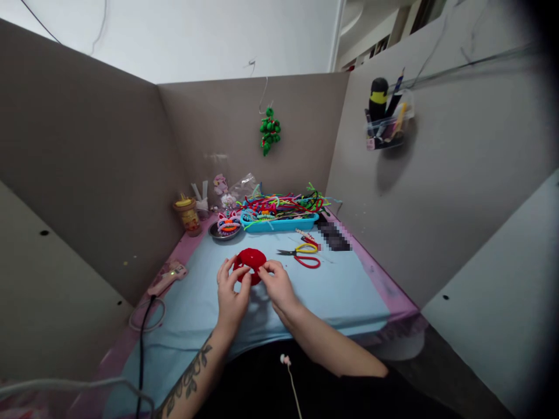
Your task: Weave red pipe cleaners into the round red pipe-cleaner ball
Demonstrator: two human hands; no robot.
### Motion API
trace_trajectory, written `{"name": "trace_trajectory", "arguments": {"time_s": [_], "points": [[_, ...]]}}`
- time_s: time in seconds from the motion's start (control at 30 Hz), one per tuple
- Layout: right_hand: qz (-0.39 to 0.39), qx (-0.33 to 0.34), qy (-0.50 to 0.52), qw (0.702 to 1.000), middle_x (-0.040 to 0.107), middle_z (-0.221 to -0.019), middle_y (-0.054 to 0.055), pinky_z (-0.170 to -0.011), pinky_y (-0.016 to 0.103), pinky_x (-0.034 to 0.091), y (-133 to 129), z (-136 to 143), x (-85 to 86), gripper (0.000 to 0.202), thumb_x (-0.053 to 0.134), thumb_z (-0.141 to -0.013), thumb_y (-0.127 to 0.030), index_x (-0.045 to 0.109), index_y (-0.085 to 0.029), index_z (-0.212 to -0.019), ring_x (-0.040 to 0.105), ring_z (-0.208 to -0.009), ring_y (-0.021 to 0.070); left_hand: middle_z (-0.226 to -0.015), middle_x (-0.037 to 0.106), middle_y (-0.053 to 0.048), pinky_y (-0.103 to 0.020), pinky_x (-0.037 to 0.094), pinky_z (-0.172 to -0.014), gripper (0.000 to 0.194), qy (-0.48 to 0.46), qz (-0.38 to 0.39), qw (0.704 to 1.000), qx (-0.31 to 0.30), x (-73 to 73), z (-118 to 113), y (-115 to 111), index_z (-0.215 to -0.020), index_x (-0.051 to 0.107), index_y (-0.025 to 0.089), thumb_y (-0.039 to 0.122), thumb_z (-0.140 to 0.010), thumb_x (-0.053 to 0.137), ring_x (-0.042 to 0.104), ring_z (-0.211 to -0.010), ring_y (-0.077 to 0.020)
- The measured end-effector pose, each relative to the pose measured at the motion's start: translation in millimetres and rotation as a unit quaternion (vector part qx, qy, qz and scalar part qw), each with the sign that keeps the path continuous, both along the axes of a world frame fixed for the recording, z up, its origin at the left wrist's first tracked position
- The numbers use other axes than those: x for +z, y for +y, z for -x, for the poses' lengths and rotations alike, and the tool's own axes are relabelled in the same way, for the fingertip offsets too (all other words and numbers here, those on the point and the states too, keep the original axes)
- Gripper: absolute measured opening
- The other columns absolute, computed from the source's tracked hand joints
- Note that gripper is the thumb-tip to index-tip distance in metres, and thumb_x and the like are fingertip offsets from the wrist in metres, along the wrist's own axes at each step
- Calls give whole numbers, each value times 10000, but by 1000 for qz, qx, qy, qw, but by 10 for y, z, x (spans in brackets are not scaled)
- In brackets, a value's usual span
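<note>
A round red piece, soft-looking and with openings in its lower part, is between my hands above the light blue cloth. My left hand grips its left and lower side, with thumb and fingers curved round it. On the right, my right hand pinches the edge of the same piece between thumb and fingertips. Fingers cover part of its lower half. Scissors with one yellow and one red handle lie open on the cloth, to the right of the hands.
Behind are a blue tray of colourful cords and a metal bowl holding a woven piece. A glue gun with a black cable lies left. A patterned cup stands back left; a dark pixelated object lies right. Partitions enclose the table.
</note>
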State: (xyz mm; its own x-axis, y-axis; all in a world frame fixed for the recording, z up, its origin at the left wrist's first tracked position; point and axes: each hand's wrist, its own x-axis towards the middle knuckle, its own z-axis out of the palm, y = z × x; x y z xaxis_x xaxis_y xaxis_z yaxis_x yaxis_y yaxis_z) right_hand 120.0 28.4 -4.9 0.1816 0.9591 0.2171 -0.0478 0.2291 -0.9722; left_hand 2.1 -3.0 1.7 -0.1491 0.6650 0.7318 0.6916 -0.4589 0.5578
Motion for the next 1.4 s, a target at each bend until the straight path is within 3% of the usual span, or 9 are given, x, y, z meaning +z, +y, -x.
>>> {"name": "trace_trajectory", "arguments": {"time_s": [0.13, 0.37, 0.63, 0.97, 1.2, 1.4], "points": [[-19, 8, -25, 999, 540, -964, 62, -826, 294, 479, -34, -39, 12, 120, 616, -731, -286, 621, -194, -653, 542, -966, 205, -1271, 593, -120, -500, 376, -1072, 176, -76, 53, 996, -4, 8, -18, 38, -828, 732, 218, 344, -839, 610, 515, -1239, -288], [-28, 22, -65, 997, 492, -1013, 80, -882, 351, 485, -73, -64, 35, 98, 596, -753, -226, 612, -189, -664, 552, -983, 222, -1266, 596, -121, -474, 369, -1075, 182, -121, 110, 986, -4, 52, -46, 36, -734, 723, 213, 384, -767, 672, 528, -1221, -296], [-77, 21, -98, 992, 490, -1050, 89, -934, 388, 473, -144, -64, 115, 120, 565, -783, -180, 633, -195, -685, 543, -1035, 236, -1195, 622, -133, -478, 375, -1046, 185, -129, 93, 987, 18, 67, -61, 3, -693, 694, 204, 368, -769, 656, 545, -1183, -297], [-65, 50, -84, 993, 496, -1132, 100, -837, 340, 523, -155, -83, 111, 127, 568, -790, -196, 687, -190, -747, 585, -974, 211, -865, 669, -84, -455, 390, -1006, 213, -137, 82, 987, 20, 26, -138, 29, -621, 607, 223, 367, -777, 622, 553, -1132, -294], [-83, 34, -103, 991, 507, -1113, 99, -870, 370, 521, -120, -39, 124, 133, 581, -797, -172, 706, -198, -763, 565, -1027, 229, -1069, 674, -118, -419, 421, -996, 274, -175, 129, 976, -4, -55, 16, 55, -793, 706, 192, 417, -830, 555, 597, -1069, -255], [-124, 30, -129, 983, 518, -1048, 91, -879, 382, 513, -121, -29, 81, 132, 570, -813, -149, 686, -205, -785, 560, -1015, 226, -1095, 671, -101, -431, 408, -1025, 207, -147, 131, 980, -11, -79, 66, 50, -737, 736, 211, 405, -748, 664, 577, -1112, -273]]}}
